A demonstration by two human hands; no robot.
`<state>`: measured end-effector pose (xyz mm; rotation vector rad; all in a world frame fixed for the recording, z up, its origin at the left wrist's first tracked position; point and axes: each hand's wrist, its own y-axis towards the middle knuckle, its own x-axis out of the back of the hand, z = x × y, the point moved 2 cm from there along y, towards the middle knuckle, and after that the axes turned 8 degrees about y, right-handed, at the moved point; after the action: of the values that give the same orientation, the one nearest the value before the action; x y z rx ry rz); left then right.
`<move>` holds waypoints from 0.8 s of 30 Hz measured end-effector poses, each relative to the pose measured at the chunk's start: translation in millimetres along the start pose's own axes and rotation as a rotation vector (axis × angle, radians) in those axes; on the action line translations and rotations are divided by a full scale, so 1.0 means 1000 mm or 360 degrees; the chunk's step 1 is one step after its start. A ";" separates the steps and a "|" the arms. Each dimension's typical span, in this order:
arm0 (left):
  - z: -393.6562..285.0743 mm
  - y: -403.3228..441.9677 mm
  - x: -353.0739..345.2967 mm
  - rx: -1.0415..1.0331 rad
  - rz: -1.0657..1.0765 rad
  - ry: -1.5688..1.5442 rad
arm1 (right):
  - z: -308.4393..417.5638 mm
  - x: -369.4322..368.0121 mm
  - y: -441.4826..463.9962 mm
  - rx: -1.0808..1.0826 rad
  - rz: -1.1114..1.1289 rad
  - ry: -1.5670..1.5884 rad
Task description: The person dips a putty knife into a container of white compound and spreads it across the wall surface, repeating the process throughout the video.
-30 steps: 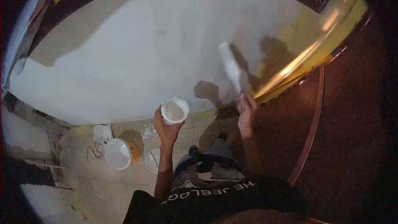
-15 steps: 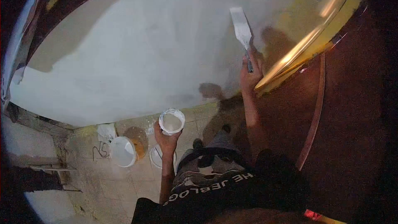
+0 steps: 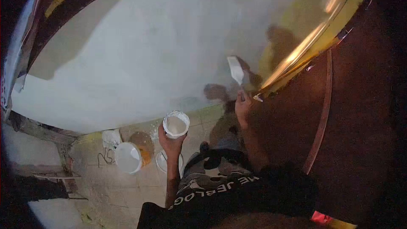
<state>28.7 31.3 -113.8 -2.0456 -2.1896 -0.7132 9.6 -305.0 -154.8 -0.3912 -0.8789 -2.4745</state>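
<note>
My left hand (image 3: 171, 143) is wrapped round a small white tub (image 3: 177, 124), held upright with pale paste inside and smears on its rim. In my right hand (image 3: 243, 107) is a putty knife (image 3: 236, 70), gripped by its handle, its wide blade pointing up and coated white. The blade is at the lower right of a white-smeared wall (image 3: 161, 46); whether it touches the surface I cannot tell. Shadows of my hand and the knife fall on the wall beside it.
Below the tub, a white bucket (image 3: 128, 157) and a second round white container (image 3: 163, 161) stand on the tiled floor (image 3: 123, 188). A white bag or cloth (image 3: 111, 138) lies by the wall's foot. A glossy yellow edge (image 3: 296, 59) and dark red surface (image 3: 360, 114) bound the right.
My right hand has brought the putty knife down and slightly left along the wall. The left hand keeps the tub in nearly the same place.
</note>
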 end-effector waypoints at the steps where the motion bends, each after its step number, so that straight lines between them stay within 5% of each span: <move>1: -0.003 0.001 0.002 -0.0033 0.0001 0.0034 | 0.013 0.008 0.001 -0.0019 0.0007 0.0000; 5: -0.022 0.001 0.001 0.0112 0.0003 0.0094 | 0.075 0.040 0.064 0.0533 -0.0486 -0.0055; 11: -0.009 0.001 0.006 0.0040 0.0062 0.0118 | 0.145 0.037 0.115 0.0698 -0.0564 0.0384; 17: -0.019 -0.002 0.002 -0.0037 -0.0044 0.0211 | 0.019 -0.035 0.041 0.0301 -0.0212 0.0194; 19: -0.022 -0.003 0.003 0.0050 -0.0058 0.0073 | 0.004 -0.038 0.012 -0.0071 0.0143 0.0179; 24: -0.024 0.002 -0.001 0.0057 -0.0032 0.0166 | -0.023 -0.046 -0.001 -0.0264 0.0372 -0.0204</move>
<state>23.9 21.7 -92.2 -1.9264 -2.1532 -0.7589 46.0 -303.6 -191.7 -0.6763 -0.6372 -2.3309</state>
